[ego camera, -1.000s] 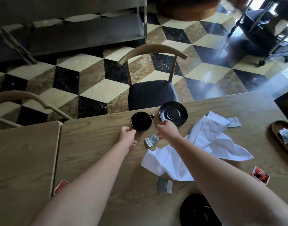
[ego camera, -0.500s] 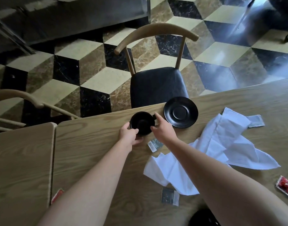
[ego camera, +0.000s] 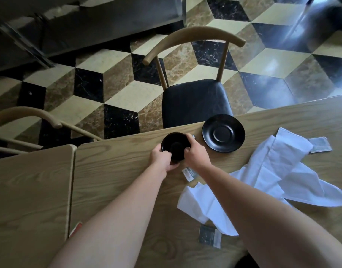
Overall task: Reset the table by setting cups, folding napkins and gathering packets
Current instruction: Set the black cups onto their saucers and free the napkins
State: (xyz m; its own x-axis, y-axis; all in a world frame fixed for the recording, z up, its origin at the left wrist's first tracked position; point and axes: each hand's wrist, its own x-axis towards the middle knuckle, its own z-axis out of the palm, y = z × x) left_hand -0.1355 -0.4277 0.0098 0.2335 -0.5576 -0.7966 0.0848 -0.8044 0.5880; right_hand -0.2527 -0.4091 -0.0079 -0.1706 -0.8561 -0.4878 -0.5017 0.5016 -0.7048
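Observation:
A black cup point(ego camera: 175, 147) sits near the far edge of the wooden table point(ego camera: 118, 171). My left hand point(ego camera: 162, 158) grips its left side and my right hand point(ego camera: 195, 151) grips its right side, over the handle. A black saucer point(ego camera: 223, 132) lies bare just to the right of the cup. A crumpled white napkin point(ego camera: 272, 176) is spread further right. One grey packet point(ego camera: 190, 173) lies under my right wrist, another grey packet point(ego camera: 209, 235) near the napkin's front corner, and a third grey packet point(ego camera: 320, 145) by its far side.
A chair with a black seat point(ego camera: 195, 101) stands across the table behind the cup. A second table point(ego camera: 30, 190) abuts on the left, with another chair's curved back point(ego camera: 27, 115) beyond it. A red packet point(ego camera: 75, 228) peeks out beside my left forearm.
Both hands reached forward and closed around the black cup. The camera tilted down and came closer to the table.

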